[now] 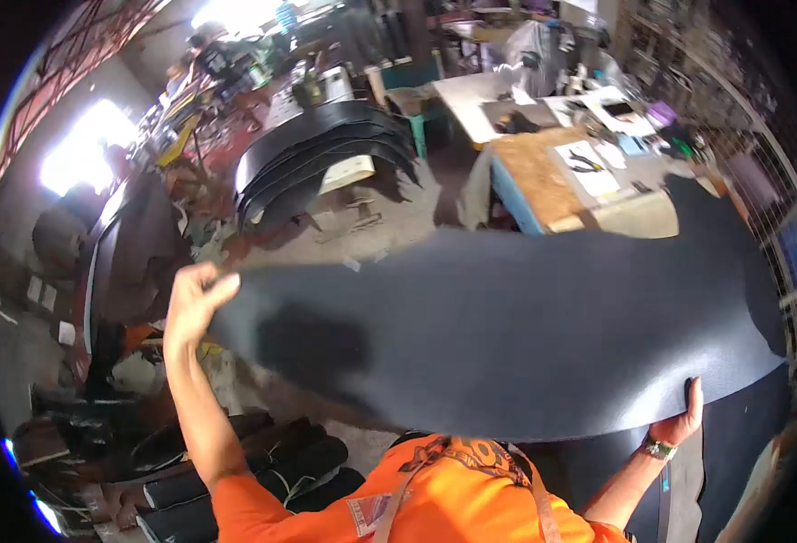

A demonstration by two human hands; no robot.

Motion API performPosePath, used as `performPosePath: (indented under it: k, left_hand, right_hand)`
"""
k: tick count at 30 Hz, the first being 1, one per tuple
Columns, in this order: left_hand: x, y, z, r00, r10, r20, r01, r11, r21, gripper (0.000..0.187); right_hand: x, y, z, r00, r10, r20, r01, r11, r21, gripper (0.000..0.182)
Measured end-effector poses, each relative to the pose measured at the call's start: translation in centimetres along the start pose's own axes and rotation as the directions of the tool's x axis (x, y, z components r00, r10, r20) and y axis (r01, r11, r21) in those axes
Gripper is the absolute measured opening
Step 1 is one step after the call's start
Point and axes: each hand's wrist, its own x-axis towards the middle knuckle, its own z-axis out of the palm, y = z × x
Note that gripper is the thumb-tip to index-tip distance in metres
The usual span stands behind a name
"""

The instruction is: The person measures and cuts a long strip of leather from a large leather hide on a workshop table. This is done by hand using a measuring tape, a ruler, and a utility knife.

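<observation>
A large sheet of black leather stretches across the view in front of my orange shirt. Its left end is pinched in my left hand, thumb on top and fingers folded at the edge. At the lower right, my right hand grips the near edge, with the thumb over the top and the other fingers partly hidden beneath. A watch is on my right wrist. The far right of the sheet rises beside the worktable, and a dark shadow falls on its left part.
Behind the sheet stands a worktable with pliers and papers. Stacked black leather sheets drape over a support at the back. Dark rolls lie at the lower left, and hides hang on the left. A metal rack lines the right.
</observation>
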Motion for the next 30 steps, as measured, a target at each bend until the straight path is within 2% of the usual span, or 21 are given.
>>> performPosePath:
  k: [1,2,4,6,7,8,10,14,16,20,21,22,23,24,26,28,30]
  left_hand:
    - [-0.6,-5.8,-1.4,0.996,-0.091,-0.013,0.089,0.988,-0.124,0.036]
    - [-1.6,-6.7,-3.7,0.971,-0.237,0.025,0.238,0.963,-0.123,0.034]
    - [-2.3,-13.4,-7.4,0.981,-0.186,-0.059,0.180,0.979,-0.095,0.033]
    - [-2.5,-17.9,-12.1,0.951,-0.309,-0.024,0.306,0.949,-0.072,0.029]
    - [-2.1,-16.8,-13.2,0.928,-0.370,-0.052,0.361,0.924,-0.126,0.024]
    - [-1.4,-18.2,-15.0,0.938,-0.333,-0.098,0.330,0.943,-0.052,0.024]
    - [0.2,-22.3,-18.0,0.951,-0.250,-0.181,0.269,0.959,0.090,0.023]
    - [5.9,-28.4,-22.4,0.930,-0.259,-0.261,0.289,0.953,0.086,0.028]
    - [10.5,-30.7,-24.0,0.913,-0.210,-0.349,0.256,0.962,0.092,0.032]
    - [22.2,-36.4,-25.4,0.861,-0.018,-0.508,0.128,0.975,0.181,0.040]
    - [25.3,-36.1,-25.0,0.842,0.033,-0.538,0.143,0.949,0.281,0.043]
    - [28.2,-37.0,-24.8,0.832,-0.030,-0.553,0.205,0.945,0.257,0.043]
    - [31.6,-38.4,-24.5,0.819,-0.080,-0.568,0.256,0.937,0.238,0.043]
    - [34.9,-40.1,-23.9,0.812,-0.132,-0.569,0.307,0.925,0.223,0.044]
    - [41.5,-47.9,-22.6,0.863,-0.124,-0.490,0.256,0.943,0.211,0.045]
    - [46.4,-52.3,-19.0,0.861,-0.242,-0.448,0.382,0.889,0.254,0.050]
    - [49.7,-58.0,-13.1,0.860,-0.279,-0.427,0.481,0.723,0.495,0.060]
  right_hand:
    - [0.1,2.8,5.5,0.988,-0.030,-0.151,0.015,0.995,-0.097,0.038]
    - [0.6,6.5,6.7,0.958,-0.113,-0.262,0.080,0.988,-0.131,0.041]
    - [1.7,12.1,12.9,0.967,-0.032,-0.253,-0.049,0.950,-0.309,0.043]
    - [3.1,17.6,20.7,0.990,0.017,-0.139,-0.077,0.897,-0.436,0.040]
    - [4.0,20.4,25.3,0.986,0.041,-0.160,-0.102,0.914,-0.394,0.037]
    - [4.6,22.0,29.5,0.986,0.138,-0.090,-0.161,0.916,-0.367,0.037]
    - [6.0,26.0,36.4,0.991,0.136,-0.011,-0.130,0.914,-0.385,0.019]
    - [12.2,32.7,45.4,0.954,0.255,0.156,-0.182,0.910,-0.372,0.028]
    - [16.2,36.4,50.5,0.946,0.198,0.255,-0.119,0.949,-0.293,0.030]
    - [26.6,45.8,56.2,0.943,0.136,0.302,-0.106,0.988,-0.114,0.030]
    - [28.7,48.3,57.3,0.946,0.134,0.296,-0.113,0.990,-0.087,0.030]
    - [31.0,50.9,58.8,0.945,0.130,0.299,-0.119,0.991,-0.054,0.030]
    - [33.1,53.9,60.4,0.930,0.178,0.322,-0.199,0.979,0.034,0.029]
    - [34.9,57.1,61.6,0.934,0.204,0.295,-0.226,0.973,0.044,0.028]
    - [39.2,65.6,62.3,0.980,0.123,0.155,-0.121,0.992,-0.023,0.029]
    - [41.0,73.3,62.7,0.982,0.182,0.040,-0.173,0.969,-0.174,0.027]
    - [42.5,80.7,59.5,0.840,0.534,-0.094,-0.537,0.798,-0.272,0.026]
